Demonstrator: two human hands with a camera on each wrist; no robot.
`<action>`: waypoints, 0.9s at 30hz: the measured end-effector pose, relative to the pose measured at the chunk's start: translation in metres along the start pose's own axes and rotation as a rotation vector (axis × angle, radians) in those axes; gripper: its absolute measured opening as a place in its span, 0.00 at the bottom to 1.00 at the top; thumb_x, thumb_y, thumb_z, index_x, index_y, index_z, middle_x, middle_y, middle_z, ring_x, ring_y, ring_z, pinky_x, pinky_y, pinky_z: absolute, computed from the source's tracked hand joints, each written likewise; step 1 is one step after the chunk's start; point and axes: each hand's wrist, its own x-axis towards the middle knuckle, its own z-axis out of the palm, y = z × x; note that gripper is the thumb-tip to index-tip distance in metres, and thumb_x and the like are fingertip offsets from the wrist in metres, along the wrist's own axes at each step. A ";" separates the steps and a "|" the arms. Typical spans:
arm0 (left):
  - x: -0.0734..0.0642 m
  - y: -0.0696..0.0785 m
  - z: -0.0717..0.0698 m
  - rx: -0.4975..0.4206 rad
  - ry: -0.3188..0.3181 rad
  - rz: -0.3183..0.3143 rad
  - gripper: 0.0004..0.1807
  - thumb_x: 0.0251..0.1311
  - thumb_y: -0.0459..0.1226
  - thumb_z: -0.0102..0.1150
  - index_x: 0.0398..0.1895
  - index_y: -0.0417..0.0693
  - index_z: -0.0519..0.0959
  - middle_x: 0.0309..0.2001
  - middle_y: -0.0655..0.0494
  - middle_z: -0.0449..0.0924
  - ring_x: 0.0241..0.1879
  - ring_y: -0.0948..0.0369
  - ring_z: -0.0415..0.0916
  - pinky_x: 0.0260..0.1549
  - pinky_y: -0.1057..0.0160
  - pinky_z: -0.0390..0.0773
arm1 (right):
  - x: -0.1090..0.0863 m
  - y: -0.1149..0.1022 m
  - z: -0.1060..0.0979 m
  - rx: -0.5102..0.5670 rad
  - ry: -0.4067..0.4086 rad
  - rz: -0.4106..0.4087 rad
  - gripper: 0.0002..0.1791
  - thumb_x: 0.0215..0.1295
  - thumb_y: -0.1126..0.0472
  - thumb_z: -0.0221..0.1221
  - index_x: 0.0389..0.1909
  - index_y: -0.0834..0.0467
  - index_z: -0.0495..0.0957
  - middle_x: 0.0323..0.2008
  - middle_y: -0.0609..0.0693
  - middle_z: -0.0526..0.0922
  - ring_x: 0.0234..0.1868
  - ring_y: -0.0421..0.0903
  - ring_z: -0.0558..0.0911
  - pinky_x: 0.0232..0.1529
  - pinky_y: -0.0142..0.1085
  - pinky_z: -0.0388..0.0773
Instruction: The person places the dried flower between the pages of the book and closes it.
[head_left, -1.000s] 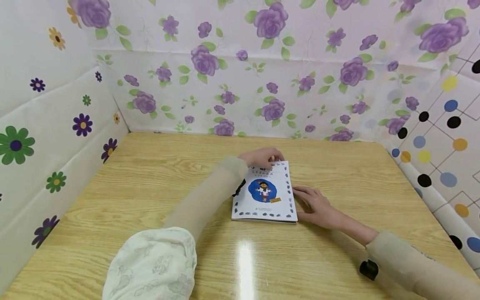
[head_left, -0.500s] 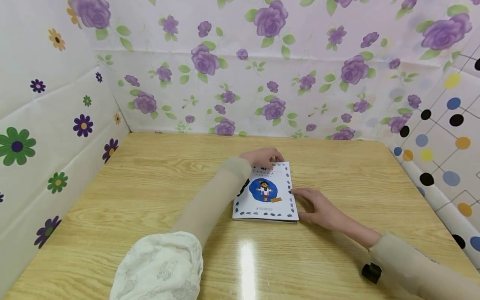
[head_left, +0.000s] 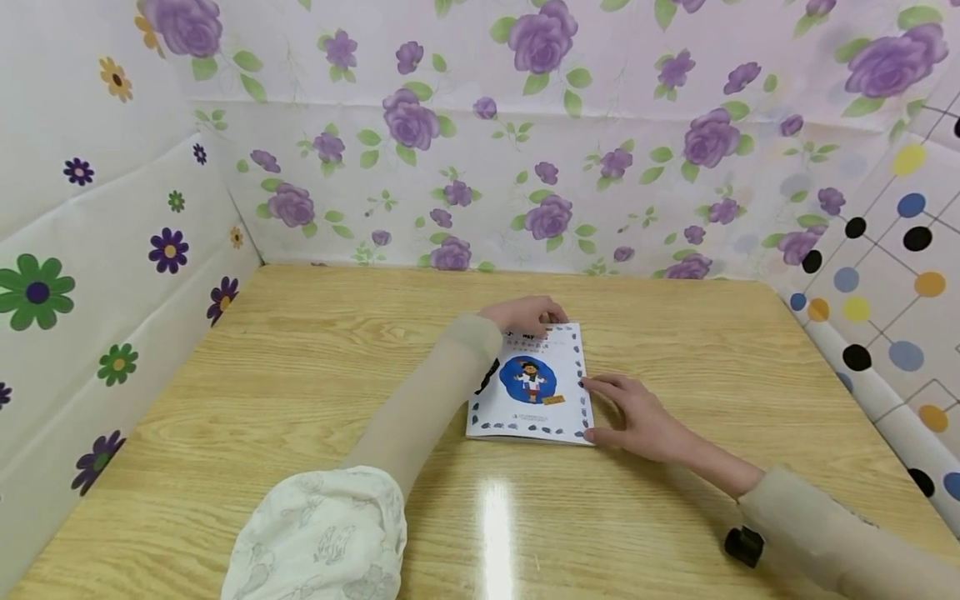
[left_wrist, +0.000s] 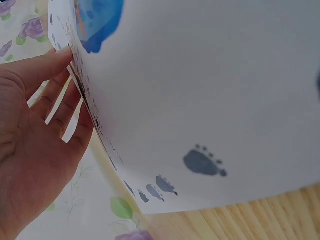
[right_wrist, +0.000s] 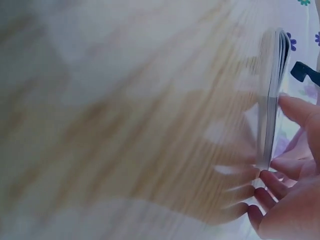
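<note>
A white picture book [head_left: 531,417] with a blue round picture lies flat on the table, its cover bordered by grey prints. At its far edge my left hand [head_left: 525,316] holds on, partly hiding the title. The left wrist view shows that hand's thumb [left_wrist: 61,56] at the cover's edge and the fingers on the edge's other side. My right hand [head_left: 641,421] is at the near right side, the thumb on the corner and the index finger touching the right edge. Page edges of the book [right_wrist: 270,100] show in the right wrist view, slightly fanned at one end.
The wooden table [head_left: 337,350] has floral sheeting [head_left: 480,192] behind it and patterned sheeting at both sides. A black wrist device [head_left: 744,547] hangs under the right sleeve. Light glares on the tabletop near the front.
My right thumb has shifted from beside the book onto its near right corner. The left hand stays at the far edge. The head view has shifted slightly.
</note>
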 end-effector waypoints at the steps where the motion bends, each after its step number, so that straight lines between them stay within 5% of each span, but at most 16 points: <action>1: 0.000 0.000 0.000 0.001 0.000 0.003 0.24 0.68 0.27 0.50 0.67 0.47 0.72 0.63 0.47 0.71 0.62 0.54 0.69 0.63 0.57 0.69 | 0.000 0.000 0.000 -0.013 -0.004 0.006 0.40 0.59 0.47 0.68 0.70 0.57 0.68 0.68 0.62 0.69 0.68 0.65 0.67 0.64 0.64 0.64; 12: 0.002 -0.001 0.000 0.018 -0.014 -0.014 0.23 0.70 0.29 0.49 0.67 0.49 0.72 0.63 0.48 0.72 0.62 0.53 0.70 0.63 0.56 0.69 | -0.001 -0.004 0.000 -0.022 -0.017 0.028 0.41 0.59 0.47 0.68 0.72 0.56 0.66 0.68 0.62 0.68 0.69 0.64 0.65 0.63 0.64 0.63; 27: -0.006 0.001 0.002 0.114 0.048 -0.028 0.26 0.69 0.33 0.53 0.69 0.46 0.68 0.62 0.48 0.75 0.61 0.56 0.72 0.63 0.59 0.70 | 0.000 -0.004 -0.001 -0.029 -0.024 0.016 0.41 0.59 0.49 0.68 0.72 0.57 0.66 0.69 0.63 0.67 0.69 0.64 0.65 0.65 0.63 0.63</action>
